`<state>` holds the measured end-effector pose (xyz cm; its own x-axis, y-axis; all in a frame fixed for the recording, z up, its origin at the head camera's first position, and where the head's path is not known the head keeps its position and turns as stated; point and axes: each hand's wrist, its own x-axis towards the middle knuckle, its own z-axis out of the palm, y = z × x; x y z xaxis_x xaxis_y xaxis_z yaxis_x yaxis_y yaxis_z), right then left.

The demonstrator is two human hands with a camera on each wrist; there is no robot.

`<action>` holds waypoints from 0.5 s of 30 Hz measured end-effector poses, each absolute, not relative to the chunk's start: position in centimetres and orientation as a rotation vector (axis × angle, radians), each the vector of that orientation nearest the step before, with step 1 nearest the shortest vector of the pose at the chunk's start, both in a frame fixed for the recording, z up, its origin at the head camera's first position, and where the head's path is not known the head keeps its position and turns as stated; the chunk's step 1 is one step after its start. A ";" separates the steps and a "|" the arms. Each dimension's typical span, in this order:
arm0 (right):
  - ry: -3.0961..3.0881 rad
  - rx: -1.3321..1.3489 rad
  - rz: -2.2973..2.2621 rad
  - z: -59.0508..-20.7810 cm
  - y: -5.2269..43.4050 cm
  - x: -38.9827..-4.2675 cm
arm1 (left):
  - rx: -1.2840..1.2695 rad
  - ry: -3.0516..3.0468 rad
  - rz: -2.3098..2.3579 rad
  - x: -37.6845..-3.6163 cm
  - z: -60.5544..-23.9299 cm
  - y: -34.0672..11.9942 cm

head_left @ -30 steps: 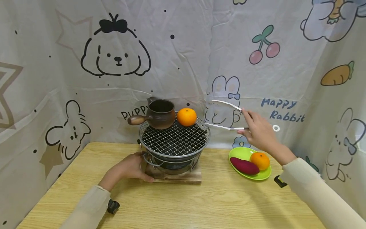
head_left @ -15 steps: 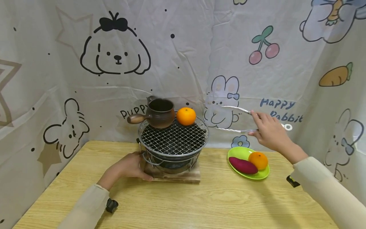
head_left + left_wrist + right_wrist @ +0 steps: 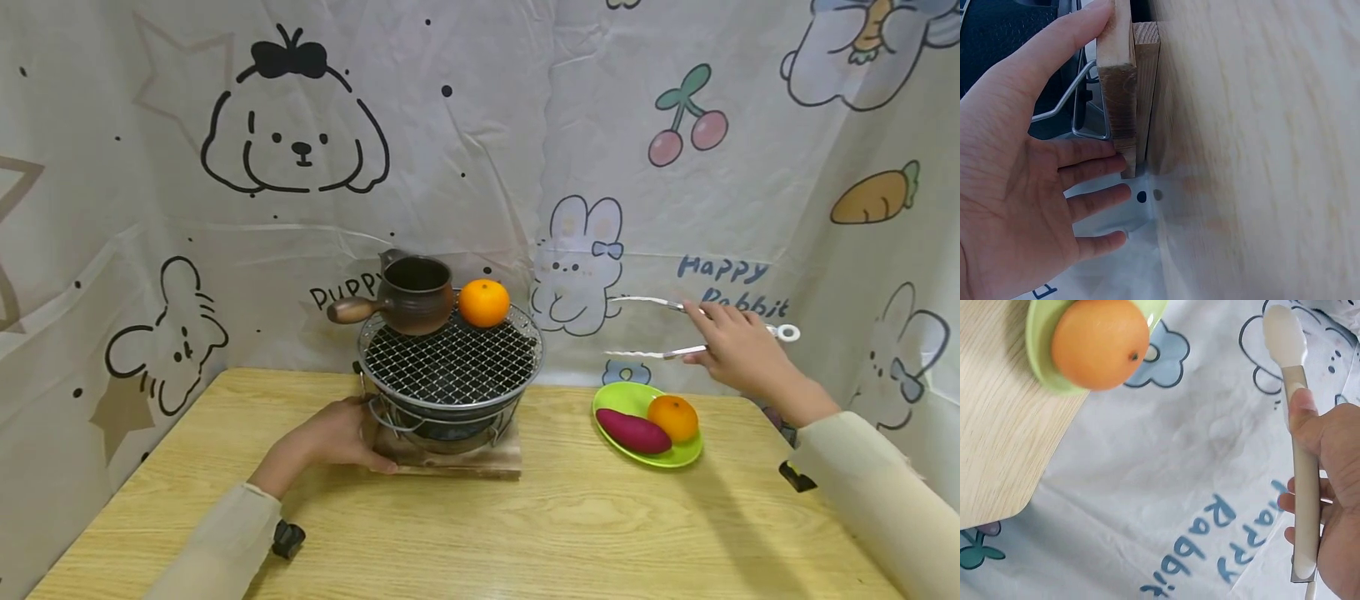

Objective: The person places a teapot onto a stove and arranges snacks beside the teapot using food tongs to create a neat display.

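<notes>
In the head view my right hand grips a pair of white-tipped tongs in the air, their two arms spread with nothing between them. Below lies a green plate bearing a purple sweet potato and an orange. My left hand rests at the left corner of a wooden board under a round tabletop grill. The left wrist view shows its thumb on the board's edge, the other fingers extended beside it. On the mesh stand a brown clay pot and another orange.
Light wood table runs under everything. A printed cloth hangs behind and at both sides. The pot's wooden handle juts out to the left past the grill rim. A wire loop handle stands near the left hand.
My right hand has moved right with the tongs, away from the grill and over the plate's far side. The tongs' arms stay apart. My left hand stays at the board.
</notes>
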<state>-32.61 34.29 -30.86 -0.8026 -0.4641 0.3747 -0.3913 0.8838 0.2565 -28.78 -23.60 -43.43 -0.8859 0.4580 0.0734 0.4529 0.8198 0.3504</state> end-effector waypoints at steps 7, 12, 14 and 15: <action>-2.706 0.611 -0.215 -30.7 36.2 -32.1 | 0.748 2.980 0.571 -28.6 -43.2 -23.6; -2.793 0.573 -0.155 -31.2 37.3 -31.8 | 0.732 2.976 0.580 -28.5 -43.1 -23.6; -2.837 0.559 -0.124 -31.4 37.9 -31.7 | 0.729 2.975 0.579 -28.5 -43.1 -23.5; -2.858 0.555 -0.106 -31.5 38.1 -31.7 | 0.727 2.974 0.580 -28.5 -43.1 -23.5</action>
